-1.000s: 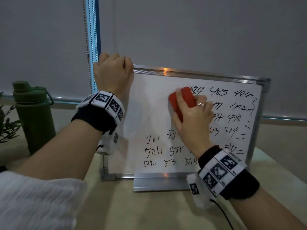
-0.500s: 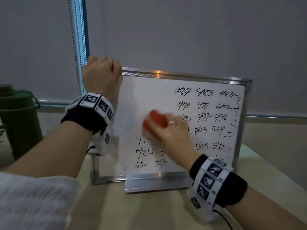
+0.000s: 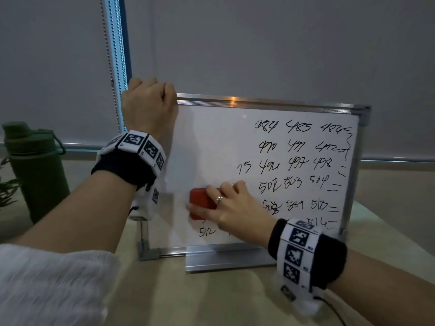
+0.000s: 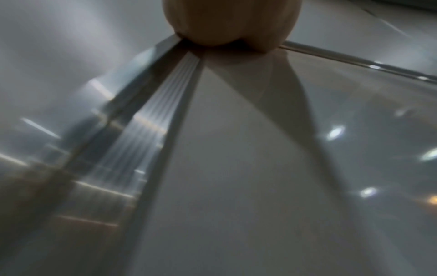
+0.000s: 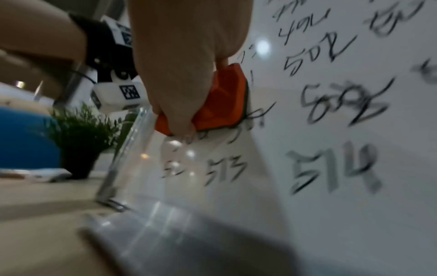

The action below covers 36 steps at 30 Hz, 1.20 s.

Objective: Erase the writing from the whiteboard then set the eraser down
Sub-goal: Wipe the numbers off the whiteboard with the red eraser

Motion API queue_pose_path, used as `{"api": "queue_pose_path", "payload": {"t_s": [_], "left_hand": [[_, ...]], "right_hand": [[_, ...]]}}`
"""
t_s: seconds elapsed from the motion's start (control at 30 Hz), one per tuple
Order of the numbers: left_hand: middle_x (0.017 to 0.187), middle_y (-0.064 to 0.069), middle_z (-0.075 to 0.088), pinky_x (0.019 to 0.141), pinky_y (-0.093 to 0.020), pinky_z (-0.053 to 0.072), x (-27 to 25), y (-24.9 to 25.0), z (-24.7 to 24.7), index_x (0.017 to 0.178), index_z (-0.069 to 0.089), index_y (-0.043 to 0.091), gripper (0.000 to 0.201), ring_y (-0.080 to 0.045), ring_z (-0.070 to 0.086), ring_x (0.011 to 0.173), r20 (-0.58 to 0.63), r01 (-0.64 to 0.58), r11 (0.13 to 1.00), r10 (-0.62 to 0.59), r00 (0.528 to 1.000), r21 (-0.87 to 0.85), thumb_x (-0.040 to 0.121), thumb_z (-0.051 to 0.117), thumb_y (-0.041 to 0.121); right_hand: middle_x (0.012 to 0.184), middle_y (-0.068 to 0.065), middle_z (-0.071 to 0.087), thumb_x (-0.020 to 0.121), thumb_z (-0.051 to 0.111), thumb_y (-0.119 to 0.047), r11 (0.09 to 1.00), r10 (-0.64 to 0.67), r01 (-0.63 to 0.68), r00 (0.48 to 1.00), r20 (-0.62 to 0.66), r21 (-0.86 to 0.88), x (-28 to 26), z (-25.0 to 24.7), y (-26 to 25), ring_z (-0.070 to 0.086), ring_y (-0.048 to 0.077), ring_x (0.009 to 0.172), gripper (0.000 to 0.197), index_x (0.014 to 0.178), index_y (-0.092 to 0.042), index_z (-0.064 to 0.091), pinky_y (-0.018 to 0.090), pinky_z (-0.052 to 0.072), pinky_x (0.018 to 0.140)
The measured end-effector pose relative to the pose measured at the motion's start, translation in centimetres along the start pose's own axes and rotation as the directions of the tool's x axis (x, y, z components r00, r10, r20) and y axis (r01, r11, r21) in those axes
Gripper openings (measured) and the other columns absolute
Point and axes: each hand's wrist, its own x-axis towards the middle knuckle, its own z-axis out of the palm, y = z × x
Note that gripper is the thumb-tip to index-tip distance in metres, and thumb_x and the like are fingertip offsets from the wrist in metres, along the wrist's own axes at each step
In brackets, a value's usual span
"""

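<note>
A small whiteboard point(image 3: 211, 142) in a metal frame stands upright on the table, with rows of black handwritten numbers point(image 3: 296, 147) across its right and lower parts; its upper left is wiped. My right hand point(image 3: 226, 208) grips a red eraser point(image 3: 201, 201) and presses it flat against the board's lower left. The right wrist view shows the eraser point(image 5: 220, 100) between the fingers, with blurred numbers point(image 5: 331, 168) beside it. My left hand point(image 3: 148, 104) grips the board's top left corner, and its curled fingers close over the frame point(image 4: 165, 104) in the left wrist view.
A dark green bottle point(image 3: 35, 170) stands at the left of the tan table point(image 3: 211, 300). A small potted plant point(image 5: 80, 142) sits beyond the board's left edge, and a metal ledge point(image 3: 228, 257) runs along the board's foot. Grey blinds hang behind.
My right hand has carried the eraser from the board's upper middle down and left to the lower left, wiping away numbers there. The left hand has kept its hold on the corner.
</note>
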Motion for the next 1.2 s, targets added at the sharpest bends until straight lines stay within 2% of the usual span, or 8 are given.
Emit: {"api": "queue_pose_path", "payload": {"t_s": [0.07,0.23,0.4,0.63,0.8,0.97,1.13,1.2], "left_hand": [[0.075,-0.013,0.066,0.069,-0.036,0.037,0.0,0.0,0.1,0.067,0.062,0.003,0.041,-0.029,0.051,0.086,-0.010,-0.004,1.000,0.004,1.000,-0.004,0.088,0.033,0.024],[0.078,-0.013,0.065,0.070,-0.036,0.037,-0.1,0.2,0.1,0.071,0.062,0.003,0.042,-0.029,0.050,0.089,0.009,-0.011,1.000,0.011,1.000,0.001,0.090,0.033,0.025],[0.079,-0.014,0.066,0.071,-0.037,0.037,-0.1,0.1,-0.1,0.072,0.063,0.002,0.044,-0.030,0.050,0.089,0.003,-0.038,0.999,0.038,0.999,-0.021,0.092,0.032,0.026],[0.083,-0.012,0.067,0.074,-0.036,0.038,0.0,0.2,0.3,0.076,0.065,0.003,0.044,-0.029,0.050,0.093,0.014,-0.024,1.000,0.024,1.000,0.004,0.092,0.032,0.027],[0.076,-0.013,0.065,0.071,-0.037,0.038,-0.1,0.0,0.6,0.069,0.061,0.003,0.041,-0.029,0.050,0.086,-0.008,-0.024,1.000,0.024,1.000,0.001,0.089,0.033,0.025],[0.077,-0.013,0.065,0.068,-0.034,0.033,0.0,0.0,0.8,0.071,0.062,0.003,0.042,-0.028,0.048,0.086,-0.003,-0.021,1.000,0.021,1.000,0.010,0.090,0.032,0.026],[0.076,-0.014,0.066,0.065,-0.029,0.026,-0.1,-0.1,1.0,0.069,0.062,0.002,0.042,-0.027,0.046,0.082,-0.019,-0.029,0.999,0.029,0.999,0.022,0.089,0.033,0.026],[0.075,-0.014,0.066,0.064,-0.029,0.025,0.0,-0.2,1.0,0.068,0.062,0.003,0.042,-0.027,0.046,0.081,-0.038,-0.032,0.999,0.033,0.999,0.028,0.088,0.033,0.026]], "right_hand": [[0.105,0.010,0.054,0.078,0.035,-0.024,0.999,-0.002,0.003,1.000,0.022,-0.039,-0.4,-0.5,2.1,0.042,0.024,0.080,0.052,0.126,-0.037,0.049,0.036,0.040,0.062],[0.096,0.016,0.058,0.084,0.042,-0.040,0.883,0.465,-0.469,0.878,-0.113,-0.008,-0.1,-1.7,4.0,0.050,0.030,0.074,0.042,0.125,-0.031,0.048,0.039,0.042,0.060],[0.101,0.010,0.059,0.072,0.055,-0.023,0.996,0.055,-0.053,0.998,0.026,-0.072,-2.3,0.6,0.4,0.039,0.023,0.079,0.058,0.127,-0.036,0.040,0.035,0.040,0.061],[0.097,0.020,0.057,0.085,0.050,-0.044,0.818,0.571,-0.576,0.812,-0.118,-0.007,-2.2,-1.0,4.2,0.048,0.031,0.076,0.047,0.129,-0.028,0.044,0.039,0.045,0.059],[0.102,0.014,0.061,0.080,0.057,-0.028,0.990,0.060,-0.057,0.998,0.017,-0.127,-3.9,0.4,3.2,0.042,0.024,0.079,0.054,0.131,-0.032,0.041,0.037,0.040,0.062],[0.103,0.019,0.058,0.079,0.049,-0.033,0.895,0.434,-0.440,0.897,-0.084,-0.072,-3.3,-1.6,8.2,0.045,0.031,0.081,0.052,0.130,-0.030,0.040,0.042,0.044,0.064],[0.109,0.015,0.055,0.077,0.058,-0.029,0.990,0.018,-0.009,0.998,0.062,-0.141,-6.9,0.3,5.4,0.043,0.025,0.080,0.058,0.132,-0.032,0.039,0.037,0.040,0.064],[0.111,0.014,0.049,0.084,0.049,-0.027,0.981,-0.017,0.025,0.999,0.045,-0.190,-6.2,-0.4,7.4,0.044,0.026,0.081,0.049,0.131,-0.033,0.040,0.037,0.038,0.064]]}}
